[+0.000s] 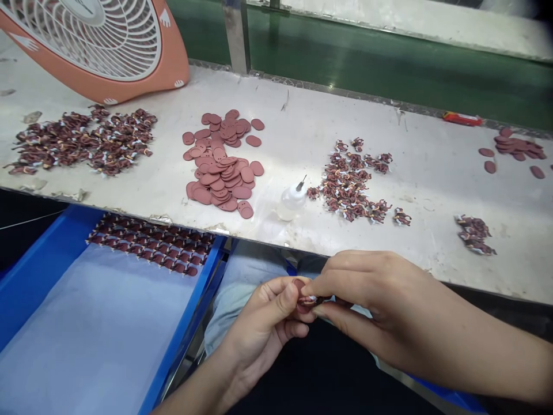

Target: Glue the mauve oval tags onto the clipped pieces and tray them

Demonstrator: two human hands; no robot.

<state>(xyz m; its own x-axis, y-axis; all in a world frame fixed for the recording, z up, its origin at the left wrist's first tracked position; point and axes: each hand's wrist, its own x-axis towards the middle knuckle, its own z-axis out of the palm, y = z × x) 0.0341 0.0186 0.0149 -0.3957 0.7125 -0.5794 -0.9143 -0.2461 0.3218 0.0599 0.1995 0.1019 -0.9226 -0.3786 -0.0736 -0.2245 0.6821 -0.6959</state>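
Observation:
My left hand (263,320) and my right hand (367,294) meet below the table's front edge, over my lap. Both pinch one small reddish-brown piece (306,301) between thumbs and fingertips; most of it is hidden by the fingers. On the table just above lie a pile of flat reddish oval discs (222,167), a small clear glue bottle (292,200) with a needle tip, and a scatter of small dark brown figure-like parts (352,184).
A blue tray (38,271) at lower left holds rows of finished pieces (151,245) on a pale liner. Another heap of brown parts (82,141) lies far left, below an orange fan (99,46). More discs (516,150) and parts (474,233) lie right. A green belt (389,63) runs behind.

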